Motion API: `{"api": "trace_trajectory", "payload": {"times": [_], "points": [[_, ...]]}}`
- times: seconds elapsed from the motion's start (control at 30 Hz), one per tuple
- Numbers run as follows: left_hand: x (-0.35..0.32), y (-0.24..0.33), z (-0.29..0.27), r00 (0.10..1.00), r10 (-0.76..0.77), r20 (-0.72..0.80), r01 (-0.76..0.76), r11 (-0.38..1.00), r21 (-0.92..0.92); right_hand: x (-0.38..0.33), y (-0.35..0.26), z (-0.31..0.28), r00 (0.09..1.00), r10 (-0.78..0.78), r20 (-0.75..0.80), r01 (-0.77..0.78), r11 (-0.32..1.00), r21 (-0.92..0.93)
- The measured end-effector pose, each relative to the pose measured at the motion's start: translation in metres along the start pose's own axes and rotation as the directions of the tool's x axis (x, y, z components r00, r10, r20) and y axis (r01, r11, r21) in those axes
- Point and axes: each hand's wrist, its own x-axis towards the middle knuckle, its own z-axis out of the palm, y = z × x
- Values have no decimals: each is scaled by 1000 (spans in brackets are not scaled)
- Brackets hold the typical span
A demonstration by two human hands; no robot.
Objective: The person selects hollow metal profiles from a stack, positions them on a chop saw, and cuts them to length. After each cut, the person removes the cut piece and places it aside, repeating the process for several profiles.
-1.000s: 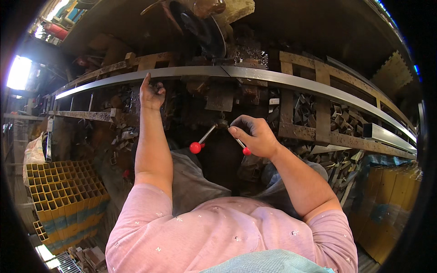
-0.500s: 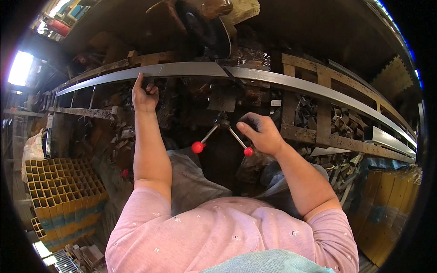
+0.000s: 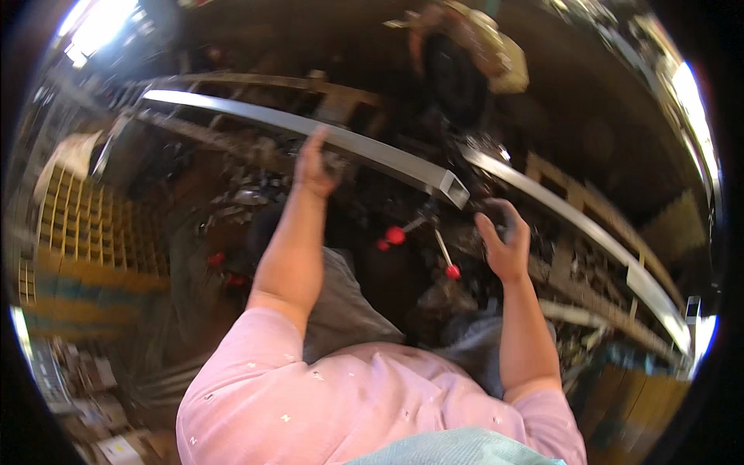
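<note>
Steel square tube [image 3: 364,147] under left hand [image 3: 314,167]; right hand [image 3: 505,244] open nearby.

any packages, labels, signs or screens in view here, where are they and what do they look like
Flat pale carton with a dark printed patch: bottom left corner, lying among clutter, blurred.
Yellow grid-pattern stack with a blue band: far left, beside the left arm; boxes or crates, cannot tell.
No signs or screens in view.
</note>
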Motion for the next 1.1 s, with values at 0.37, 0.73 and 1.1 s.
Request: {"api": "trace_trajectory", "payload": {"times": [0.37, 0.73, 1.1], "points": [[-25, -29, 22, 994, 19, 104, -15, 999, -38, 89, -122, 68, 862, 100, 497, 369, 549, -750], [19, 42, -26, 975, 218, 39, -166, 835, -524, 73, -125, 66, 763, 294, 576, 325, 595, -735], [-8, 57, -4, 932, 355, 74, -177, 623, -762, 14, -154, 57, 868, 219, 445, 277, 531, -801]]}}
